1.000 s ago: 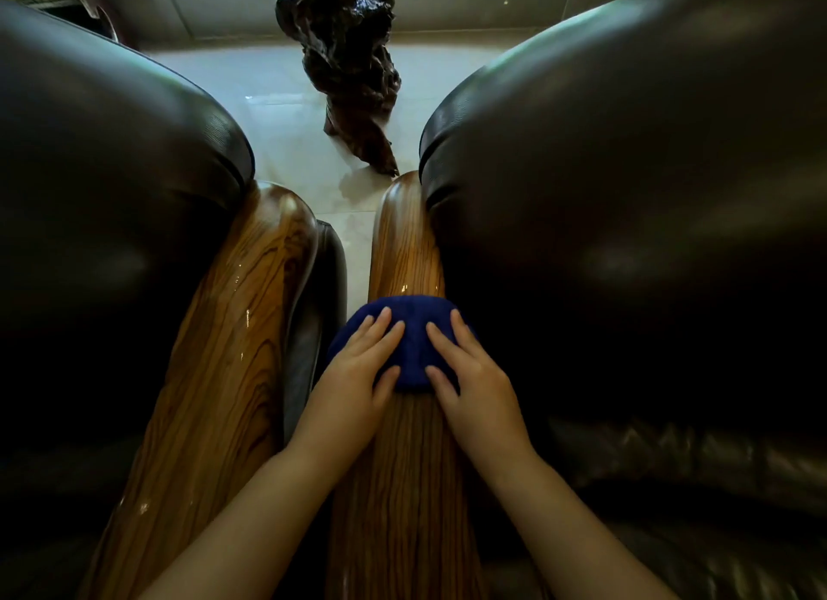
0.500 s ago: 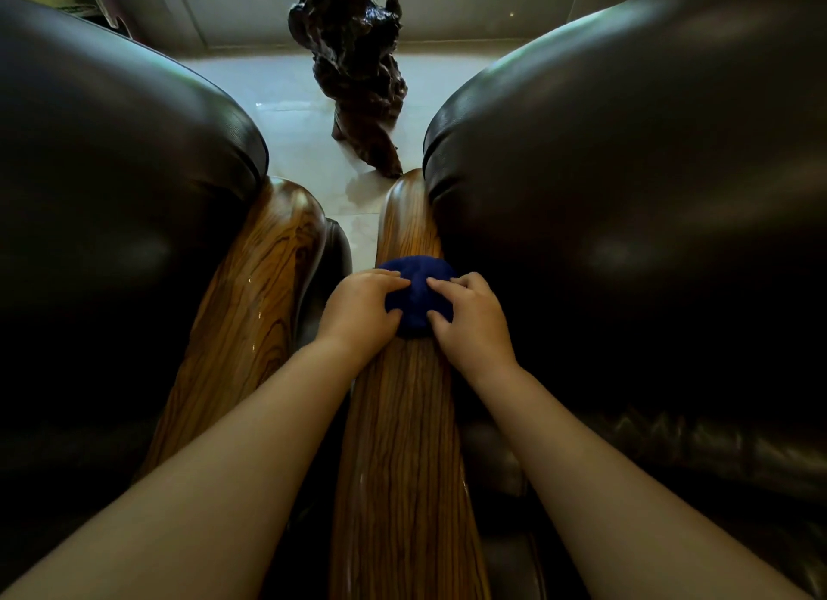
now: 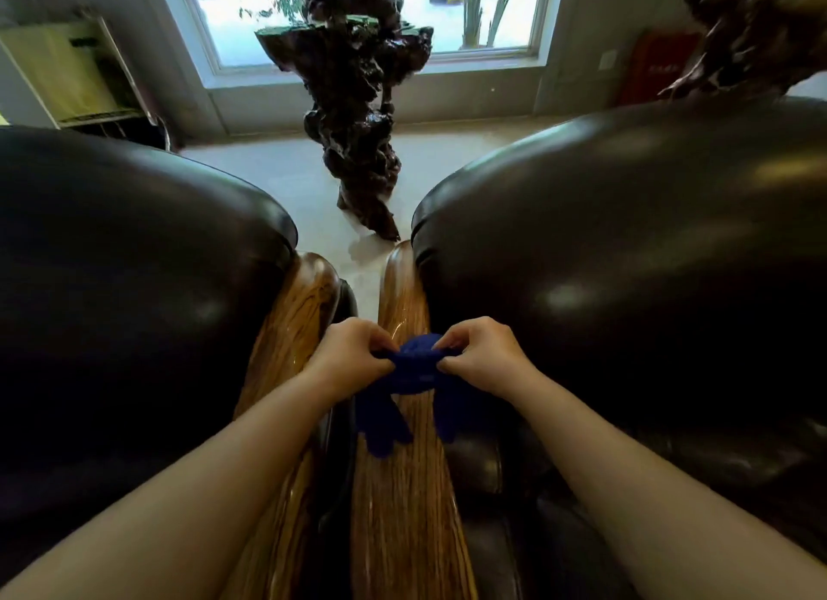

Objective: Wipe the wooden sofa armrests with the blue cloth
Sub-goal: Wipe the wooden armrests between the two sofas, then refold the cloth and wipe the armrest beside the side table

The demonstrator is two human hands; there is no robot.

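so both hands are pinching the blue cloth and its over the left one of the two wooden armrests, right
Not quite. Both hands, left hand and right hand, do pinch the blue cloth, but it is stretched over the right wooden armrest, not the left wooden armrest, which lies bare beside it. The head view shows this.
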